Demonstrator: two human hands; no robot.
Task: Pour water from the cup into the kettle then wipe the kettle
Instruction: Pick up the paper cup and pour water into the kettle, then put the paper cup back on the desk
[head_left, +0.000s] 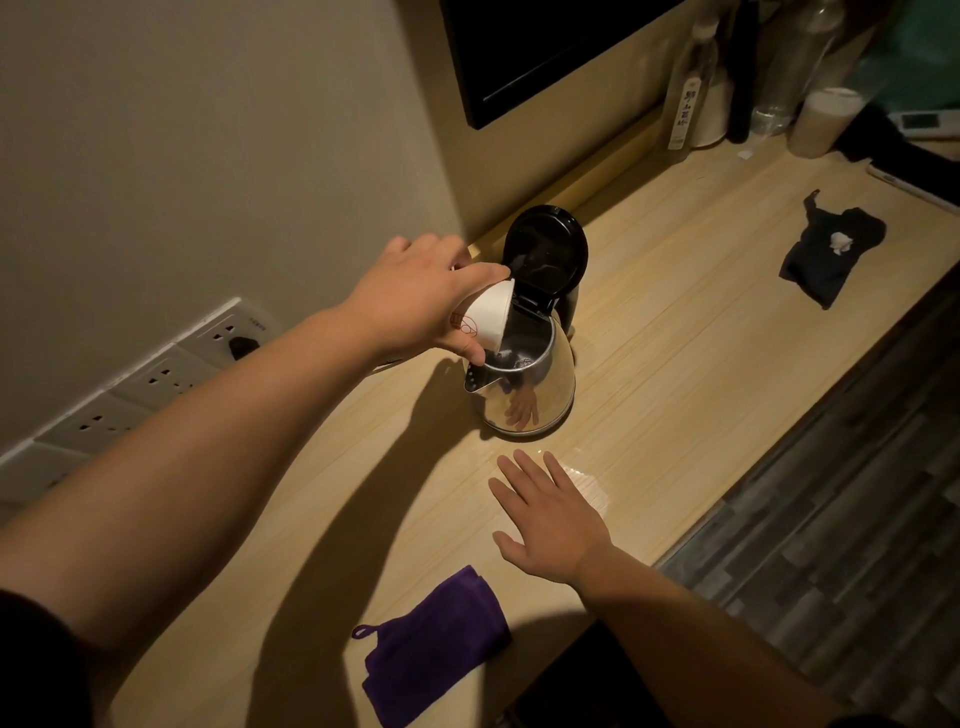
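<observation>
A steel kettle (540, 392) stands on the wooden counter (675, 353) with its black lid (545, 249) flipped up. My left hand (415, 296) grips a white cup (485, 317) with a red mark, tipped on its side with the rim over the kettle's open mouth. My right hand (550, 514) rests flat on the counter in front of the kettle, fingers spread, holding nothing. A purple cloth (436, 647) with a hanging loop lies near the counter's front edge, to the left of my right forearm.
A small wet patch (582, 475) shines on the counter by my right fingers. A dark cloth (831, 254) lies far right. Bottles and jars (691, 83) crowd the back corner under a dark screen (530, 47). Wall sockets (171, 364) line the left wall. The counter edge drops to a wood floor (831, 545).
</observation>
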